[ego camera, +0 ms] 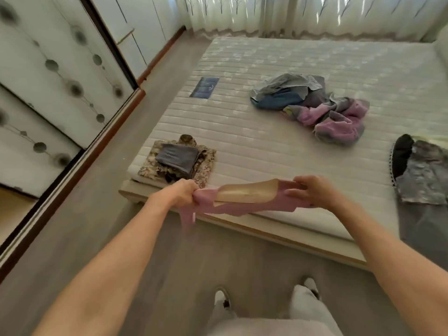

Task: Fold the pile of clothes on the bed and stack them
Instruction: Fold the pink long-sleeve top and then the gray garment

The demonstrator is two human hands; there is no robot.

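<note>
I hold a pink garment (244, 202) stretched between my two hands, low in the middle of the frame, just above the near edge of the bed (266, 141). My left hand (180, 192) is clenched around its bunched left end, from which a loose strip of the fabric hangs down. My right hand (312, 190) pinches the right end, fingers curled over the cloth. A beige inner panel of the garment faces up between my hands.

To the left, at the bed's near corner, sits a folded stack (178, 161): a grey piece on top of a camouflage one. Right of the frame's centre, further back on the mattress, lies the unfolded pile (312, 105) of grey, blue and purple clothes. At the right edge, a grey and black garment (421, 173) hangs over the bed's side.
</note>
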